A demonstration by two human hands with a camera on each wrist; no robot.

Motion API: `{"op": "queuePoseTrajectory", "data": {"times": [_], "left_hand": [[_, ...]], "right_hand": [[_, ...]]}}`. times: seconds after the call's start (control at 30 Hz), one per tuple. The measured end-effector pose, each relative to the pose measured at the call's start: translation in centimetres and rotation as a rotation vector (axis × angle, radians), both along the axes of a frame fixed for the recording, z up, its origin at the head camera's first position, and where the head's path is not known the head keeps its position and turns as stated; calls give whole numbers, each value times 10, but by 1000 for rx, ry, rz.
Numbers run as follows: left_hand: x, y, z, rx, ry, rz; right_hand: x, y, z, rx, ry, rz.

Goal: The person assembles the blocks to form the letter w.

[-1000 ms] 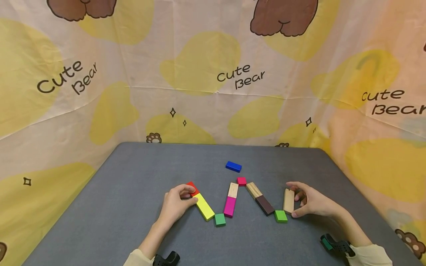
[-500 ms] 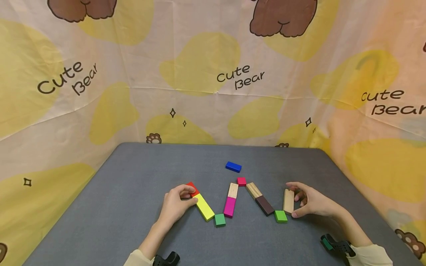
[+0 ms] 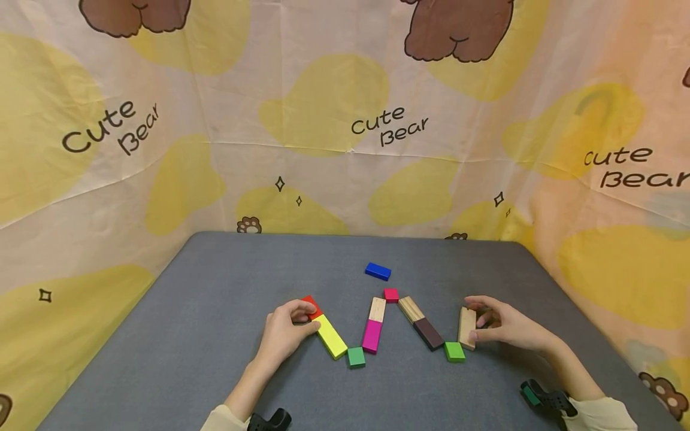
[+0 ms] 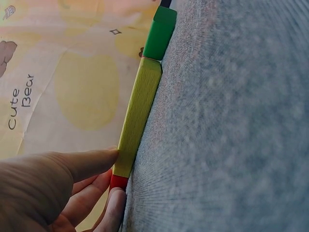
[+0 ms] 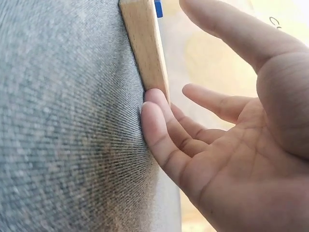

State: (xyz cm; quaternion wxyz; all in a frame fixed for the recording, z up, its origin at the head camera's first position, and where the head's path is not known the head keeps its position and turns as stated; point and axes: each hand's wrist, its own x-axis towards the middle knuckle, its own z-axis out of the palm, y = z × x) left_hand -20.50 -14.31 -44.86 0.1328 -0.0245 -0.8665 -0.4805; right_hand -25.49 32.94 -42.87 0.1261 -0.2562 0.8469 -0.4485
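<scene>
In the head view, my left hand (image 3: pixel 284 332) curls at the upper end of a red block (image 4: pixel 119 182) and a yellow block (image 3: pixel 330 337) laid end to end. The left wrist view has its thumb against the yellow block and its fingers around the red one. On the right, my right hand (image 3: pixel 509 326) is beside a plain wooden block (image 3: pixel 466 323) lying flat. Loosely bent fingertips touch that block's far end, while the thumb stands apart from it in the right wrist view. A light green block (image 3: pixel 454 352) sits at its near end.
Between the hands, a zigzag on the grey table (image 3: pixel 178 371) continues with a green block (image 3: pixel 356 357), a magenta block (image 3: pixel 372 336), a striped wooden block (image 3: pixel 378 309), a pinkish-red block (image 3: pixel 391 295), another wooden block (image 3: pixel 412 308) and a dark brown block (image 3: pixel 428 333). Farther back lies a blue block (image 3: pixel 378 271).
My right thumb has shifted up and away from the near end of the plain wooden block. The left hand and the blocks have stayed put.
</scene>
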Motion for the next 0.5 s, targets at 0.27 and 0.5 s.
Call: {"op": "queuePoseTrajectory", "data": {"times": [0.27,0.5], "left_hand": [[0,-1,-1,-5,-6,3],[-2,-1,-2,-11,-10,5]], "right_hand": [[1,-2,9,20,76,-117],[-18,-26,34,-166,95,-89]]}}
